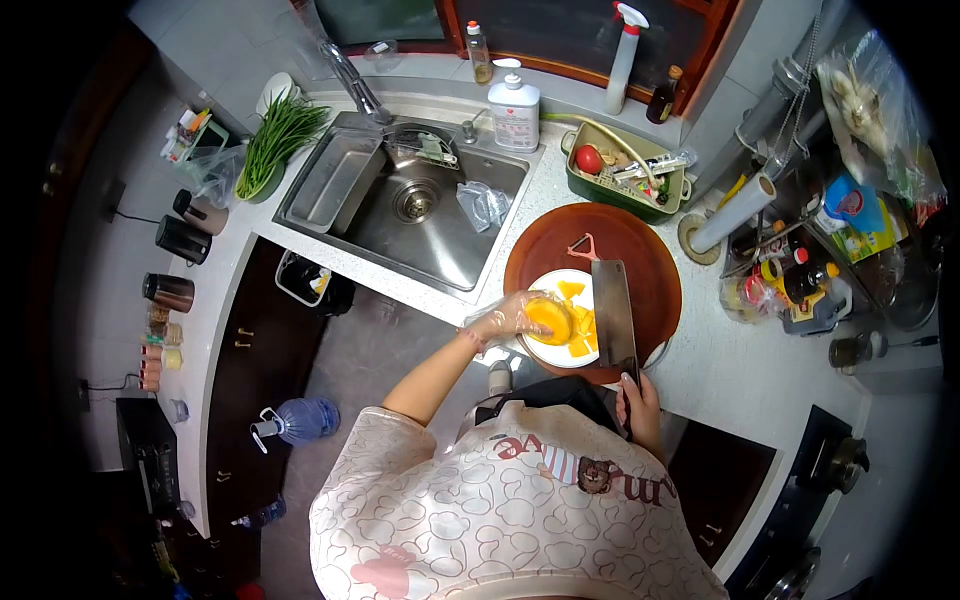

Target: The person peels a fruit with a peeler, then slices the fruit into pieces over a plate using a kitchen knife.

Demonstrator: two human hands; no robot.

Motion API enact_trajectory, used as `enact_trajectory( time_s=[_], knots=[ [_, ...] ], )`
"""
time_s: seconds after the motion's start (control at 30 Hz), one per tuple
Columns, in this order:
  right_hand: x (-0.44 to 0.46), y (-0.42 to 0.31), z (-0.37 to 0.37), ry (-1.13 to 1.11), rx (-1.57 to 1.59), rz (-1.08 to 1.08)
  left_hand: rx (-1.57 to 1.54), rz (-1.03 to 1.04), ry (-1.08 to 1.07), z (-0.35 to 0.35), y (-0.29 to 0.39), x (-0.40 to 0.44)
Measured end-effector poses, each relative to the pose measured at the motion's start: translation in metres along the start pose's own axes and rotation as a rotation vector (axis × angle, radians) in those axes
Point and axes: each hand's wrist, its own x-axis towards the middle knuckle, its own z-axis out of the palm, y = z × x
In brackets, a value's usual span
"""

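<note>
My left hand [507,316], in a clear plastic glove, is closed round a rounded yellow-orange piece of what looks like pumpkin [549,318]. It is over the left side of a white plate [546,284] bearing several cut yellow-orange chunks [579,346]. My right hand [641,398] grips the handle of a cleaver [614,308], whose broad blade points away from me beside the plate's right edge. Beneath them is a round reddish-brown cutting board [650,255]. A pink-handled peeler [584,244] rests on the board beyond the plate.
Left of the board is a steel sink [450,255] with a crumpled plastic bag [483,205]. A green basket [625,200] with a tomato stands behind the board. Bottles and jars [785,280] crowd the right side. Green stalks [275,150] fill a bowl at the left.
</note>
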Motion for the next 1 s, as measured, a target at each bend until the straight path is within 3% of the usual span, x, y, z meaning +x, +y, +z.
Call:
enact_trajectory(
  time_s=[0.1,0.37,0.63,0.83,1.0],
  knots=[
    [0.002,0.008,0.000,0.000,0.005,0.035,0.012,-0.011,-0.013,0.002,-0.017,0.002],
    [0.004,0.019,-0.003,0.005,-0.059,0.009,0.022,0.122,0.020,-0.012,0.046,-0.017],
    [-0.003,-0.027,-0.005,0.041,-0.029,-0.085,0.123,0.501,0.217,-0.003,0.125,-0.031],
    [-0.017,-0.119,-0.047,-0.287,-0.220,-0.281,0.139,0.606,0.286,0.001,0.156,-0.035],
    [-0.021,-0.206,-0.040,-0.486,-0.516,-0.206,0.308,0.655,0.355,0.002,0.164,-0.040]
  ],
)
